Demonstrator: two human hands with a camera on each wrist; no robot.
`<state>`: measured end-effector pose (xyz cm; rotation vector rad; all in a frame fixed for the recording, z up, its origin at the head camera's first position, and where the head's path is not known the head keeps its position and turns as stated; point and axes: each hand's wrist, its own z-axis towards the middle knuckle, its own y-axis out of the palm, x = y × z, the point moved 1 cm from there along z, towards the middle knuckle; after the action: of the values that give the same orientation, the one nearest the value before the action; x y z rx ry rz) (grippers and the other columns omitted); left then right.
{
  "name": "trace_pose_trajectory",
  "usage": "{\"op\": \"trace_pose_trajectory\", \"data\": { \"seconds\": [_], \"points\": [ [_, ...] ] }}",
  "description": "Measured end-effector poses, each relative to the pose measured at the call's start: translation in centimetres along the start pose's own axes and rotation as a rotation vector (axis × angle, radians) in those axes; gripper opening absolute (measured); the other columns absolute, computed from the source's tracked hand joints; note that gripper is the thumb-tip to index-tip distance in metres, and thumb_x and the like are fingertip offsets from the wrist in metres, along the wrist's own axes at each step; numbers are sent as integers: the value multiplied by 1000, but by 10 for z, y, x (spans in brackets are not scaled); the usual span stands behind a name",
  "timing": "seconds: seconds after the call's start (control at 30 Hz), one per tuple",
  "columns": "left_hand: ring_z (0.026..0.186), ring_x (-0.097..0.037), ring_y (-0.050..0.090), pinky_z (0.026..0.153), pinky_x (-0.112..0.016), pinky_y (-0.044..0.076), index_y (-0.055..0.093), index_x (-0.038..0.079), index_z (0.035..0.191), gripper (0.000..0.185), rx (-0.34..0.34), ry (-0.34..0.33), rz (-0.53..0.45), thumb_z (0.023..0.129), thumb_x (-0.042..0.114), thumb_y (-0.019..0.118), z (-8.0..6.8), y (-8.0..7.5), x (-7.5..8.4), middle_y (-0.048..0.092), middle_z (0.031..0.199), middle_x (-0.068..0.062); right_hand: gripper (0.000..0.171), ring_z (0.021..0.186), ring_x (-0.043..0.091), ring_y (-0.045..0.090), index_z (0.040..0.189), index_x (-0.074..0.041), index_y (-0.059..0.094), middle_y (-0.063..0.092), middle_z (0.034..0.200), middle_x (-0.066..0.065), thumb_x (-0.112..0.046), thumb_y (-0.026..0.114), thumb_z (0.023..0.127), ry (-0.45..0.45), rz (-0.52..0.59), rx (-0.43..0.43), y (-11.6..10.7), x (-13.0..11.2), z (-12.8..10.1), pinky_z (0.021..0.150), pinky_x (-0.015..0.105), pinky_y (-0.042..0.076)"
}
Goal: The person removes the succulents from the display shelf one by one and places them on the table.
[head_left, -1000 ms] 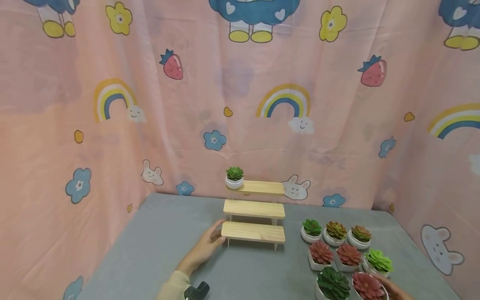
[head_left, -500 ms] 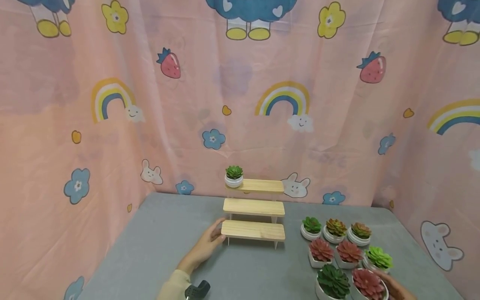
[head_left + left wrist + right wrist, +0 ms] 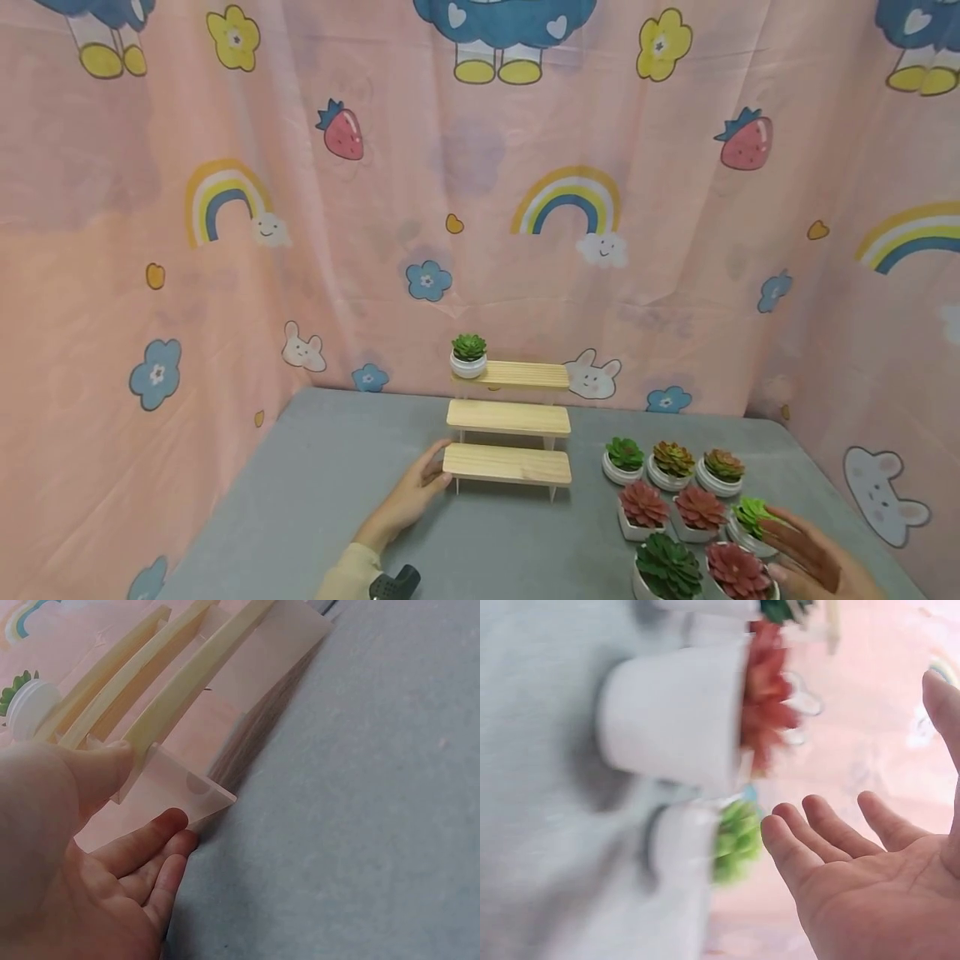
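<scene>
A three-step wooden stand [image 3: 508, 418] sits mid-table, with a green succulent pot [image 3: 468, 357] on the left end of its top step. My left hand [image 3: 433, 475] rests against the left end of the bottom step. In the left wrist view its thumb [image 3: 109, 765] touches the step and its straight fingers [image 3: 154, 838] lie by the clear side panel [image 3: 176, 791]. My right hand [image 3: 798, 546] hovers open with spread fingers just right of the light green succulent [image 3: 752, 518] and the red succulent [image 3: 737, 570]. The right wrist view shows an empty palm [image 3: 870, 885] beside two white pots [image 3: 675, 720].
Several more succulent pots [image 3: 671, 460] stand in rows on the grey table [image 3: 315, 483] right of the stand. A pink patterned curtain [image 3: 480, 208] closes off the back and both sides. The table's right edge [image 3: 862, 517] runs close to the pots.
My right hand has come up from the edge of the front red pot and now hovers open, fingers spread, beside the light green one. The left hand has stayed put.
</scene>
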<state>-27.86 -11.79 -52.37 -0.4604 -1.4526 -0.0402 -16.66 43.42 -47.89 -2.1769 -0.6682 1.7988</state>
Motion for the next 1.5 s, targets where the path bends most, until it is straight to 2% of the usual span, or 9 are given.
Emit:
{"op": "trace_pose_trajectory", "data": {
  "seconds": [0.1, 0.13, 0.17, 0.37, 0.83, 0.93, 1.2, 1.33, 1.5],
  "points": [
    [140, -44, 48, 112, -61, 42, 25, 15, 161, 63, 1, -2, 1, 106, 27, 53, 1, 0, 0, 45, 153, -27, 62, 102, -27, 47, 158, -16, 16, 48, 130, -35, -22, 50, 108, -97, -86, 53, 4, -25, -5, 86, 24, 57],
    [140, -44, 48, 112, -61, 42, 26, 15, 161, 63, 1, -3, -1, 106, 27, 53, 1, 1, 0, 45, 153, -27, 61, 102, -28, 46, 158, -15, 15, 52, 136, -26, -22, 49, 108, -110, -100, 54, 4, -34, -6, 88, 27, 58],
    [139, -44, 48, 112, -61, 42, 26, 15, 161, 63, 2, -3, -2, 106, 27, 53, 1, 1, 0, 45, 153, -27, 60, 103, -28, 46, 158, -17, 16, 47, 128, -37, -19, 49, 108, -140, -103, 51, 4, -42, -6, 86, 25, 58],
    [141, -45, 46, 112, -62, 41, 24, 15, 162, 64, 5, -8, -13, 106, 28, 53, -2, 1, 2, 42, 155, -28, 57, 111, -27, 46, 157, -19, 26, 41, 126, -47, -8, 50, 106, -323, -140, 51, 3, -77, -2, 82, 13, 54],
    [141, -46, 46, 112, -61, 42, 24, 17, 162, 65, 0, -17, -5, 106, 30, 53, -1, 0, -3, 42, 155, -29, 61, 116, -21, 49, 159, -12, 27, 46, 130, -38, -11, 54, 105, -451, -162, 50, 22, -135, 20, 87, 16, 54],
    [141, -47, 46, 111, -62, 43, 23, 17, 162, 64, -2, -16, -4, 106, 30, 52, -1, 0, -1, 42, 154, -30, 61, 118, -20, 49, 159, -14, 28, 48, 133, -32, -11, 55, 105, -472, -146, 46, 28, -146, 23, 89, 14, 53],
    [140, -46, 47, 112, -61, 42, 24, 17, 162, 63, 5, -19, -16, 106, 25, 53, -1, -1, 3, 43, 154, -30, 59, 118, -17, 51, 158, -13, 30, 46, 149, 28, -14, 55, 105, -518, -119, 27, 48, -178, 38, 88, 20, 55],
    [140, -44, 48, 111, -60, 43, 25, 20, 162, 62, 8, -34, -10, 106, 24, 52, -2, 0, 3, 44, 154, -29, 59, 121, -11, 54, 158, -11, 30, 45, 152, 27, -17, 55, 105, -508, -102, -1, 57, -190, 46, 90, 21, 55],
    [139, -45, 48, 111, -60, 44, 25, 20, 161, 61, 8, -34, -11, 106, 22, 51, -2, 1, 3, 44, 153, -29, 60, 137, 34, 53, 158, -11, 30, 44, 154, 24, -21, 56, 105, -504, -126, -23, 70, -202, 59, 98, 42, 56]
  ]
}}
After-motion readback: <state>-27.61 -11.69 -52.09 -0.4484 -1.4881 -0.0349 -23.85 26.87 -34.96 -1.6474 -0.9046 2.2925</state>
